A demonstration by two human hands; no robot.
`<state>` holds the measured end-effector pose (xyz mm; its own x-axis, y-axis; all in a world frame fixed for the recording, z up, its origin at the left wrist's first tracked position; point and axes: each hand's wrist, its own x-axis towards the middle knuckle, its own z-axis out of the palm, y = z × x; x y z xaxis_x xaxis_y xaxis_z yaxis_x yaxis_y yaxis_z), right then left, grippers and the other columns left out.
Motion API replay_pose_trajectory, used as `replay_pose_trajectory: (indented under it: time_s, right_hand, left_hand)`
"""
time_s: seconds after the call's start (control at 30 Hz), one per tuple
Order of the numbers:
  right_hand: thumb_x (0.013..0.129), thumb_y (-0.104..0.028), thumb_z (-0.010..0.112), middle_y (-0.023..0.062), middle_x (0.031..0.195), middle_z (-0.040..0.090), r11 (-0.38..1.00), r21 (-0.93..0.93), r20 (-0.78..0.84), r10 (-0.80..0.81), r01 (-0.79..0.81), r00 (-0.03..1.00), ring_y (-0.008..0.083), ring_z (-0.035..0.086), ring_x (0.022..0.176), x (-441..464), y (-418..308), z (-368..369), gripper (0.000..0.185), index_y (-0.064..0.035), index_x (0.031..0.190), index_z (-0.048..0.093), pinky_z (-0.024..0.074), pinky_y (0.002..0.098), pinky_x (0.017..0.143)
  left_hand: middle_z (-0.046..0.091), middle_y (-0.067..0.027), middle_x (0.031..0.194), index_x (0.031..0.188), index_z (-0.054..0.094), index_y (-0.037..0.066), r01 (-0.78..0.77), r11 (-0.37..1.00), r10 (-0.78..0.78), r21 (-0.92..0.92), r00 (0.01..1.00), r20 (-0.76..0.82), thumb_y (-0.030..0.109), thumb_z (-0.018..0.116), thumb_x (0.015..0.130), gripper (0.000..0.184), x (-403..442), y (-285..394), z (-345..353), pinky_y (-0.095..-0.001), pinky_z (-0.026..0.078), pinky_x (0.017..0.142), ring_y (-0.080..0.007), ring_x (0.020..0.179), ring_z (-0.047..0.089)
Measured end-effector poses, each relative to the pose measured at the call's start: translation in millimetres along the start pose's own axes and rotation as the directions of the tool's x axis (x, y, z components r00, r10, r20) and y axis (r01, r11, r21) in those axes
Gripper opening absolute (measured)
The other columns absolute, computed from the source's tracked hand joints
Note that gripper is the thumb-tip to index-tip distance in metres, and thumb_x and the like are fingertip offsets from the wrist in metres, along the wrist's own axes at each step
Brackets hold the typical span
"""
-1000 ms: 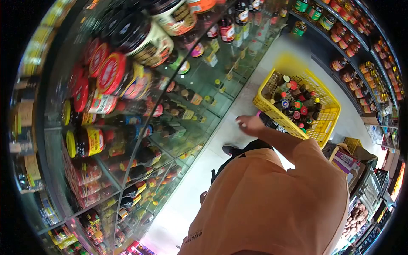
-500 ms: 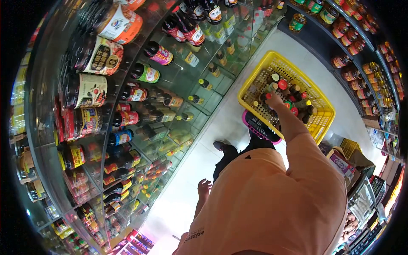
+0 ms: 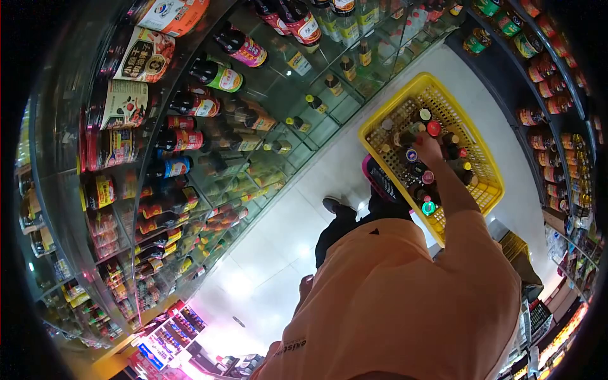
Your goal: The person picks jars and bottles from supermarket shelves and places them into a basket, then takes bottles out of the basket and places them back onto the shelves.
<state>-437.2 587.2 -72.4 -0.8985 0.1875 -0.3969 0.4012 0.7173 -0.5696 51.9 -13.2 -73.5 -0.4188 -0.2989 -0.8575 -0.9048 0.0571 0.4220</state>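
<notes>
My right hand reaches down into a yellow plastic basket of sauce bottles. Its fingers look closed round the top of a tilted dark bottle, though the fingertips are partly hidden. Near it stand a red-capped bottle, a white-topped bottle and a bottle with a purple-and-white cap. A green-capped bottle is at the near end. My left hand hangs low beside my body, above the floor, partly covered by my shirt; its fingers are not clear.
Glass shelves full of bottles and jars run along the left. More jars line a dark curved shelf on the right. A pink-rimmed basket lies against the yellow one. A brown carton stands at the lower right.
My right hand has shifted slightly right in view, still inside the basket. The green-capped bottle now shows at its near end. My left hand has moved further behind my shirt. The camera view has turned.
</notes>
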Motion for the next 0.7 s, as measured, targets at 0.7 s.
replay_pose_trajectory:
  time_s: [0.7]
  right_hand:
    - [0.082, -0.002, 0.071, 0.003, 0.098, 0.06, 0.644, 0.725, 0.334, -0.637, 0.242, 0.695, 0.0113, 0.06, 0.085, -127.0, -197.4, -245.4, 0.022, -0.0008, 0.102, 0.061, 0.054, 0.0269, 0.074]
  left_hand:
    - [0.062, -0.0143, 0.127, 0.142, 0.045, 0.005, -0.717, 0.661, 0.579, -0.221, 0.301, 0.758, 0.036, 0.039, 0.108, 0.046, -116.1, 516.8, 221.5, -0.0382, 0.046, 0.103, -0.024, 0.117, 0.06]
